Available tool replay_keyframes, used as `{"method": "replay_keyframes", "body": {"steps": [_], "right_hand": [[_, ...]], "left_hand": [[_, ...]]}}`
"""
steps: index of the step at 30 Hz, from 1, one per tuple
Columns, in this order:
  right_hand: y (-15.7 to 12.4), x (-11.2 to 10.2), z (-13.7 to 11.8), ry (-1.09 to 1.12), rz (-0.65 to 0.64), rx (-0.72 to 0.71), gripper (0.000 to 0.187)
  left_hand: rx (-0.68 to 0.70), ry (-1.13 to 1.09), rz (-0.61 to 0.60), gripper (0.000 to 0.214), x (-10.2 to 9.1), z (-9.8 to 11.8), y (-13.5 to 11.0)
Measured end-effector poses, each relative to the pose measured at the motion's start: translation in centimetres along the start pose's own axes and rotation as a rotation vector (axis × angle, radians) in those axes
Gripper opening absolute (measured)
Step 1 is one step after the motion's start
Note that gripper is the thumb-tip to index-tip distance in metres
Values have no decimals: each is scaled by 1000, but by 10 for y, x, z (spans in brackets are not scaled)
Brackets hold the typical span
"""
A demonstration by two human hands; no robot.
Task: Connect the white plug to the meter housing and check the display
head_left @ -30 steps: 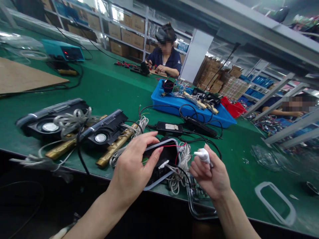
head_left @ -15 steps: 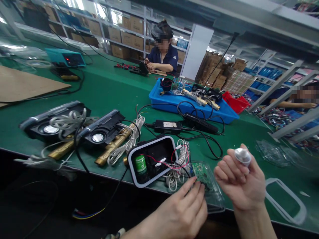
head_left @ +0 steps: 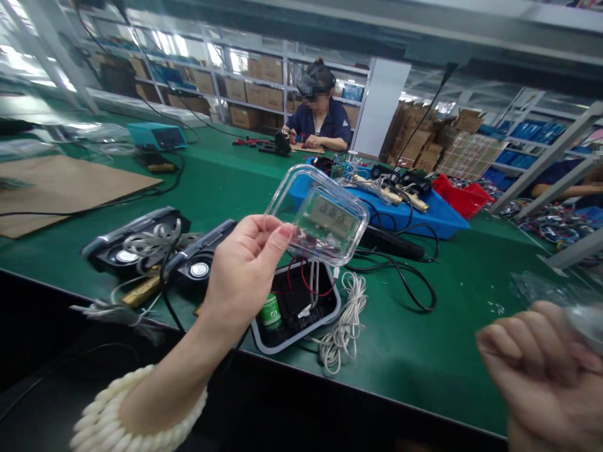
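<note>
My left hand (head_left: 245, 267) is raised over the green bench (head_left: 424, 339) and pinches the edge of a clear plastic cover (head_left: 320, 216) with a small display board inside it. Red and black wires hang from the cover down into an open black housing (head_left: 294, 307) with a grey rim and a green cylinder inside. A coil of white cable (head_left: 343, 323) lies right of the housing. My right hand (head_left: 541, 376) is a blurred fist at the lower right, closed on a small pale object (head_left: 586, 320) that I cannot make out.
Two black housings (head_left: 141, 242) with grey cables and brass parts lie to the left. A blue tray (head_left: 424, 216) of parts, a red bin (head_left: 459, 194) and black cables (head_left: 405, 270) sit behind. Cardboard (head_left: 61, 188) lies far left. A person (head_left: 323, 116) works at the bench's far end.
My left hand left the black housing, took the clear cover from the bench edge and lifted it above the housing. My right hand moved right and down with the small pale object.
</note>
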State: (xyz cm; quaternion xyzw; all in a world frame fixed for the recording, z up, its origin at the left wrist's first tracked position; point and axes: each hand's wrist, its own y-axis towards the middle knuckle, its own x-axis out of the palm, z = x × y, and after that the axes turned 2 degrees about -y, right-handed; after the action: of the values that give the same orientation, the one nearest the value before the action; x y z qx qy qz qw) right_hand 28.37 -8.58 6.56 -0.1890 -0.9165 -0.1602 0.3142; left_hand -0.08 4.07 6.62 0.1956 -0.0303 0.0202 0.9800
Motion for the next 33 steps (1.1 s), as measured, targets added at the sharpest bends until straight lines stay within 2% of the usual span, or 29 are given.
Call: {"method": "replay_keyframes", "body": {"steps": [3,5,8,10,12,14,19,33], "right_hand": [[-6,22,35,-67,-95,129,45],[-11,30,55,-275,-162,140,45],[-16,38,72,-722,-273,-15,37],[-17,45,79,-984,-431,-163,37],[-14,54,84,-1119,-595,-277,38],[-9,62,89,-1181,-696,-289,36],[3,72,96,-1270,-809,-188,38],[9,75,104,-1371,-897,-189,37]], "left_hand": [[-52,-107,54,21,-6,-15,6],[-53,-137,61,22,-6,-20,6],[-47,-156,69,23,-4,-21,9],[-54,-184,76,22,-3,-22,12],[-63,-201,81,21,-3,-23,14],[-60,-185,80,21,-4,-24,15],[-49,-126,82,21,-4,-24,13],[-50,-124,71,20,-3,-21,8]]}}
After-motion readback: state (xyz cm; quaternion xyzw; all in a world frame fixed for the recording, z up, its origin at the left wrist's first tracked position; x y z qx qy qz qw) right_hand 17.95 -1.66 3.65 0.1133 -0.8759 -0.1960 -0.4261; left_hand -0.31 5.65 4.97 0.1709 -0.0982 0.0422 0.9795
